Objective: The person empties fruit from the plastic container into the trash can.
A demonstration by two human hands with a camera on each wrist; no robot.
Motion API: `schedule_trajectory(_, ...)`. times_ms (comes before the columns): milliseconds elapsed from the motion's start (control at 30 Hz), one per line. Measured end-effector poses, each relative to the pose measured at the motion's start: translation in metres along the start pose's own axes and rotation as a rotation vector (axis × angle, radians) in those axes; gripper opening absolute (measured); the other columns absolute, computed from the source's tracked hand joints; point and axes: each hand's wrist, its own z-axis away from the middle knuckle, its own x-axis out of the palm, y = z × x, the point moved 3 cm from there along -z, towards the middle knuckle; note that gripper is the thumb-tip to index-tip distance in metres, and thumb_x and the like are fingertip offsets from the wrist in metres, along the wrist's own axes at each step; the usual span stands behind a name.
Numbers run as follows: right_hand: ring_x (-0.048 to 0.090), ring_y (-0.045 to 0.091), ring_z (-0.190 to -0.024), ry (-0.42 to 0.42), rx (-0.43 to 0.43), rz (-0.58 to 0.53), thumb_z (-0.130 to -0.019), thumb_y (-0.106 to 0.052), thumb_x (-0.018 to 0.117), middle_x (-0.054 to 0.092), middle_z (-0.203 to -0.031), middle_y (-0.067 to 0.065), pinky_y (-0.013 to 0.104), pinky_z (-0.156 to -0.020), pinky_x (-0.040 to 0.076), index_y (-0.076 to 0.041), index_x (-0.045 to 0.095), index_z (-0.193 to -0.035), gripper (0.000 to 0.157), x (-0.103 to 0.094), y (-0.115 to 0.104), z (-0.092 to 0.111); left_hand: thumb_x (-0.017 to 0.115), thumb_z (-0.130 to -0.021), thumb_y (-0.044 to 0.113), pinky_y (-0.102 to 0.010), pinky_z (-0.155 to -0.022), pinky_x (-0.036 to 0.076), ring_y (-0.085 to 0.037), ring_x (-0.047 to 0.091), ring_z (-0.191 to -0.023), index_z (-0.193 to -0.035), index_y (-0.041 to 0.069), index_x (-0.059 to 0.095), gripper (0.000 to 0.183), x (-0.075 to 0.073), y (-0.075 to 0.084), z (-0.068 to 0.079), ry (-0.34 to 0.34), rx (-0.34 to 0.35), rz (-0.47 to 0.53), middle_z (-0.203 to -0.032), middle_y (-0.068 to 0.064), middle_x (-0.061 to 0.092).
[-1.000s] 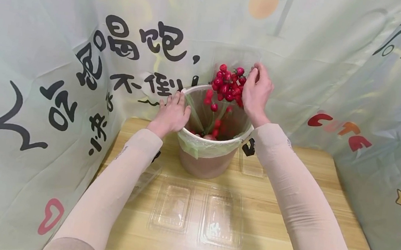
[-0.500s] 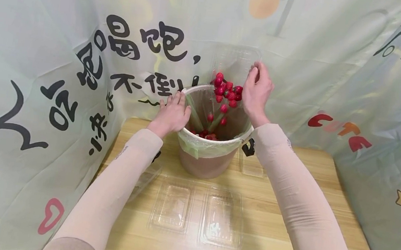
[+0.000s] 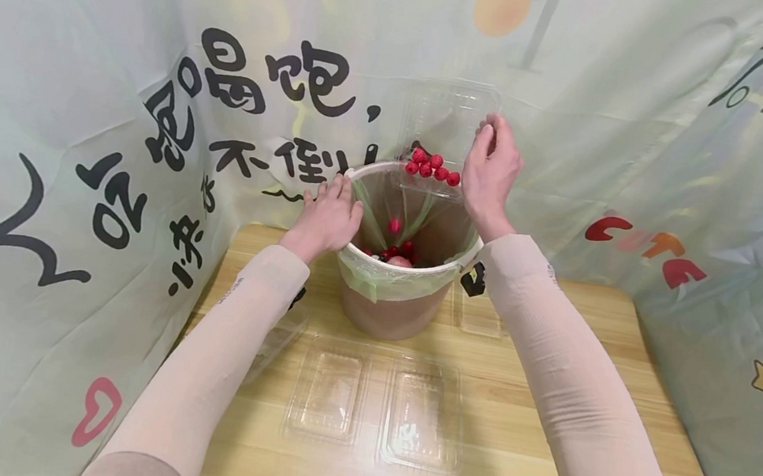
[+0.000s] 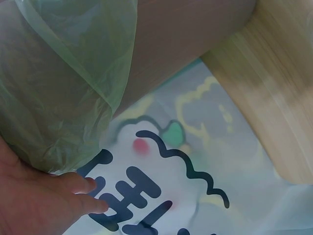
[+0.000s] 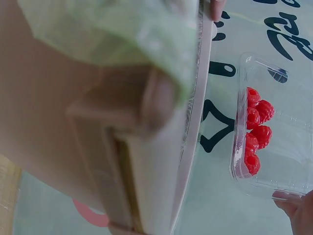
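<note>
My right hand (image 3: 492,168) holds a clear plastic box (image 3: 451,107) tilted steeply above the back of a bin (image 3: 386,318). Several red raspberries (image 5: 259,120) lie along the box's lower side. In the right wrist view my right fingers (image 5: 288,203) pinch the box's edge. Below the box, one red fruit (image 3: 394,225) hangs in mid-air inside the bin. More red fruit (image 3: 402,255) lies at the bottom, partly hidden by the front rim. My left hand (image 3: 329,214) rests on the left rim with its fingers extended, beside the green bag (image 4: 73,83) that lines the bin.
Two flat clear plastic trays or lids (image 3: 328,394) lie on the wooden table (image 3: 545,417) in front of the bin. Another clear container (image 3: 277,346) is partly behind the left forearm, and one (image 3: 482,314) lies right of the bin. Printed cloth (image 3: 594,137) walls the table.
Most of the red fruit has tumbled out of the box into the bin; only a row of raspberries stays in it. My right hand has tilted the box slightly further. My left hand has not moved.
</note>
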Motion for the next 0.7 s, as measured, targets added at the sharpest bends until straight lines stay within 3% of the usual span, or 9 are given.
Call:
schedule_trajectory(300,0.065,0.021,-0.104,-0.01,-0.002,-0.024,-0.112,-0.02,0.048,0.073,-0.126,0.015,0.025,-0.097,0.056,-0.003,0.067,-0.13,0.032,-0.0007,-0.0004,0.0017,0.018,-0.111,0.044,-0.07,-0.13,0.005,-0.05,0.014,-0.161,-0.167,-0.002,0.01,0.073,0.0003,-0.0008,0.0007,0.001,0.001,0.012,-0.177,-0.021,0.007)
schedule_trajectory(700,0.068,0.022,-0.118,0.011,-0.067,-0.075,-0.112,-0.021,0.05,0.072,-0.131,0.015,0.021,-0.104,0.055,-0.002,0.065,-0.135,0.033,-0.0007,0.0011,0.0049,0.018,-0.112,0.044,-0.07,-0.13,0.006,-0.05,0.015,-0.161,-0.167,-0.002,0.011,0.073,0.0001,0.0,0.0012,0.006,0.006,0.016,-0.177,-0.021,0.007)
